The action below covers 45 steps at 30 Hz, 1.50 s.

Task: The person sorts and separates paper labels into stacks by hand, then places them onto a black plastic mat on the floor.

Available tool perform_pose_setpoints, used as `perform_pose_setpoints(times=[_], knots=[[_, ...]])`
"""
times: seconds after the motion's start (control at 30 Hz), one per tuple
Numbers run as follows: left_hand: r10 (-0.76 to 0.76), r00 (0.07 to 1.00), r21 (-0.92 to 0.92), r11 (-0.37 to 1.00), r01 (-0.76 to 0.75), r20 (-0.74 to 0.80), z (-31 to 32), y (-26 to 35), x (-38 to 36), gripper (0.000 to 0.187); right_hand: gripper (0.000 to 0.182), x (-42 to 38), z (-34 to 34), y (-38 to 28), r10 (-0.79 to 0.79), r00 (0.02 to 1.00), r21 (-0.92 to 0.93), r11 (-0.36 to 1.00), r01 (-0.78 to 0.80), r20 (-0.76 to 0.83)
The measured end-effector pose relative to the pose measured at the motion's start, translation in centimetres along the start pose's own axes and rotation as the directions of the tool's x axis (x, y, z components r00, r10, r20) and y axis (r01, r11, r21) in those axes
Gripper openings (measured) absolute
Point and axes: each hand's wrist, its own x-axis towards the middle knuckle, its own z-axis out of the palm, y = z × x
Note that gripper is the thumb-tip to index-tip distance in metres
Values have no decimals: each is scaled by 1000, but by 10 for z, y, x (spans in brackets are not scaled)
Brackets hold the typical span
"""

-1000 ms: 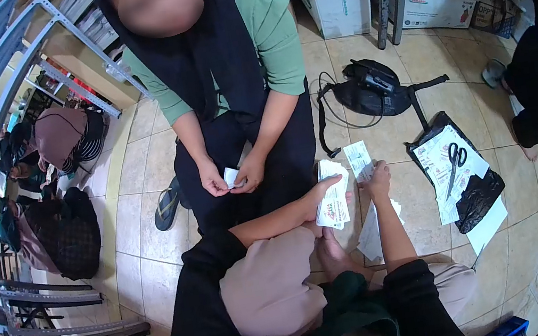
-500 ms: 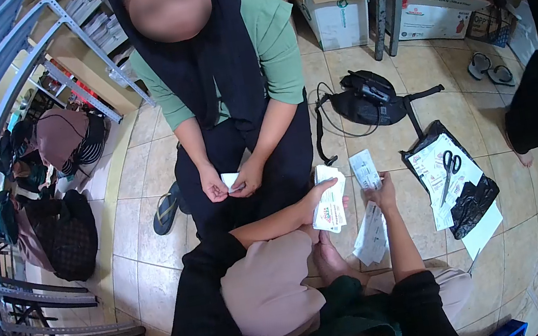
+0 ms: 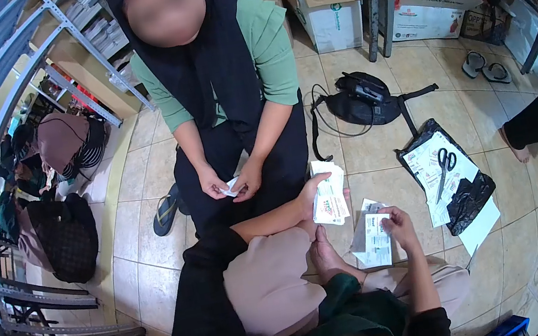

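Note:
A stack of white printed labels [image 3: 329, 194] is held up in my left hand [image 3: 312, 196], the thumb across its front. My right hand [image 3: 399, 226] pinches the edge of a single printed label [image 3: 375, 237] low over the floor. Behind and beneath that label lie more white papers [image 3: 363, 227]. Across from me sits a person in a green top [image 3: 270, 48], whose two hands hold a small white paper [image 3: 230, 187].
Black scissors [image 3: 446, 171] lie on printed sheets and a black plastic bag [image 3: 475, 202] on the right. Beyond them are a black waist bag [image 3: 364, 102], cardboard boxes [image 3: 332, 21] and sandals [image 3: 486, 67]. Another person's leg [image 3: 533, 123] shows at the right.
My right hand has moved down toward me, bringing its label over the papers on the floor. The other person's small paper has changed angle. My left hand keeps its stack.

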Motion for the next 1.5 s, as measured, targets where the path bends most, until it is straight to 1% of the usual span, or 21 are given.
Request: perform_pose_setpoints(times=[0.03,0.07,0.1,0.13,0.17,0.2,0.23,0.27,0.3,0.33,0.4,0.43,0.53,0.6,0.67,0.7,0.83,0.9,1.0,1.33,1.5], knots=[[-1,999,-17,1000,2,50,1,0,-1,46,28,8,-1,24,-117,991,-311,946,91,-65],[-5,999,-11,1000,6,50,4,0,-3,46,30,7,4,24,-243,965,-596,791,141,-95],[-2,993,5,1000,1,122,7,1,-4,48,34,7,5,24,-543,839,-858,446,257,-31],[-5,981,16,1000,2,192,9,-2,-5,50,34,4,16,10,-533,845,-858,453,243,-42],[-23,982,15,1000,21,189,12,-4,-5,50,34,4,29,-4,-465,868,-647,718,256,-172],[-40,978,62,998,28,205,16,-5,-4,48,34,5,39,-18,-363,890,-361,897,254,-276],[-57,974,107,994,34,220,18,-7,-2,47,34,2,48,-32,-352,891,-359,902,240,-288],[-70,974,108,993,47,218,18,-10,1,47,39,0,57,-48,-212,943,-134,974,183,-257],[-74,979,267,963,22,188,18,-12,3,47,44,-1,65,-60,-83,978,94,990,102,-192],[-72,985,419,908,-1,158,17,-14,4,46,44,-1,73,-67,-74,978,98,991,95,-196],[-80,989,473,881,13,121,18,-19,8,47,55,-2,88,-76,-158,980,86,982,169,-119],[-77,993,525,851,19,90,18,-21,10,47,56,-3,92,-82,-137,982,73,986,148,-131],[-71,997,504,863,40,42,30,-21,4,48,52,5,91,-71,-71,990,205,974,96,-126],[-138,990,418,900,123,5,30,-15,2,47,42,3,87,-69,-57,989,260,961,92,-139],[-201,978,238,954,183,54,11,-14,13,47,33,5,78,-60,-17,980,318,945,81,-197],[-188,980,250,954,166,64,11,-15,13,48,23,3,77,-63,7,975,376,923,78,-220],[-131,991,376,919,121,1,15,-16,8,49,19,2,72,-59,60,973,537,841,70,-221],[-61,996,456,886,83,-61,21,-15,4,48,19,3,70,-56,87,967,557,829,62,-238],[-16,996,437,898,54,-90,25,-14,0,48,19,4,69,-51,122,956,584,809,59,-266],[187,980,535,836,-120,-72,12,-15,8,43,19,2,74,-50,95,968,552,832,50,-231],[37,993,429,903,14,-111,14,-14,8,41,18,6,71,-38,69,969,554,829,77,-237]])
